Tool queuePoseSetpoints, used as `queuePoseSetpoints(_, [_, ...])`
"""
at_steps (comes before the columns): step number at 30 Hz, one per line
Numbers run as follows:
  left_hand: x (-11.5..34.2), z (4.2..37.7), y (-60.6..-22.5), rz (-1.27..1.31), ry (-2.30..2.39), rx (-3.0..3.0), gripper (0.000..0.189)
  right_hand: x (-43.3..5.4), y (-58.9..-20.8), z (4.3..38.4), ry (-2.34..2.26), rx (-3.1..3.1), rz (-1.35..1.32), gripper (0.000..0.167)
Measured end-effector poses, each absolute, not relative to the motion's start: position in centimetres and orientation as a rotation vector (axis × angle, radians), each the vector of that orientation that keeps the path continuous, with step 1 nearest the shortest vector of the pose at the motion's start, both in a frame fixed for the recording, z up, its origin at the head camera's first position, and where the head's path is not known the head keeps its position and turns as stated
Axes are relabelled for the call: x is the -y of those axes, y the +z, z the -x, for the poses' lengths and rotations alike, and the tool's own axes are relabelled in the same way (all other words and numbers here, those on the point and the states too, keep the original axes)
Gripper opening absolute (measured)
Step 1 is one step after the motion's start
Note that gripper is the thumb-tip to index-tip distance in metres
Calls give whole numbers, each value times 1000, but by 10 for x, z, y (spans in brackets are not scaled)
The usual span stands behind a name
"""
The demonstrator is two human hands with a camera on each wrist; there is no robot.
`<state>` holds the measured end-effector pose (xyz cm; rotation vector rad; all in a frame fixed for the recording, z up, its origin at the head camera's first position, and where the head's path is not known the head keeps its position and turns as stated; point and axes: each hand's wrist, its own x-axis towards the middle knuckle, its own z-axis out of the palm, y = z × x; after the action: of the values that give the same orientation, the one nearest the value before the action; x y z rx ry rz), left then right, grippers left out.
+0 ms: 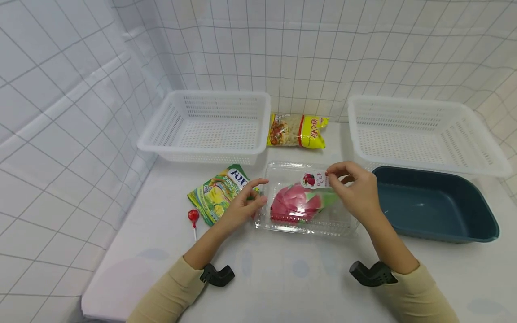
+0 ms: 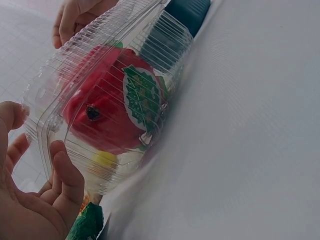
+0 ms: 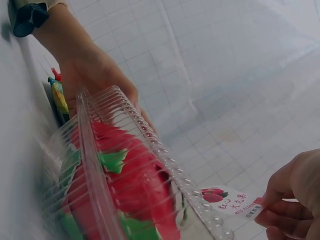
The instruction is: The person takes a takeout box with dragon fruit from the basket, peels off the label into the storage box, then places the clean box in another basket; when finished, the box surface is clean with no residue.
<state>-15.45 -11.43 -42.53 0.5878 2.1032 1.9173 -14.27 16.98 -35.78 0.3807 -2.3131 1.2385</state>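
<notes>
A clear plastic clamshell box (image 1: 343,220) sits on the table with a red dragon fruit (image 2: 90,95), green at its tips, inside. My left hand (image 1: 241,207) holds the box's left end, with fingertips on the lid and on the side below the rim. Over the lid, my right hand (image 1: 357,190) pinches the right end of a white label (image 3: 227,201) between thumb and fingers. The label carries a dragon fruit picture and red lettering. Whether its far end touches the lid I cannot tell.
Left of the box lie a green-yellow FOX'S candy bag (image 1: 216,190) and a red lollipop (image 1: 193,216). White baskets stand at back left (image 1: 202,154) and back right (image 1: 428,105), with a yellow noodle packet (image 1: 296,131) between them. A dark teal basin (image 1: 436,235) is at right.
</notes>
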Motion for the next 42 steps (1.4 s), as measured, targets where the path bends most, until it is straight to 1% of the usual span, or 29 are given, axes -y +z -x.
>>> queuePoseSetpoints(8, [114,155,-425,-572,1901,-2117,45,-184,-356,142,1269,2387,-279,7])
queuePoseSetpoints(18, [114,154,-426,-553,1908,-2116,46,-206,-351,136,1251,2417,-163,12])
queuePoseSetpoints(24, [115,154,-426,-562,1915,-2106,46,-219,-349,131,1241,2415,-109,11])
queuePoseSetpoints(42, [115,154,-422,-541,1870,-2142,45,-264,-358,117,1253,2400,111,16])
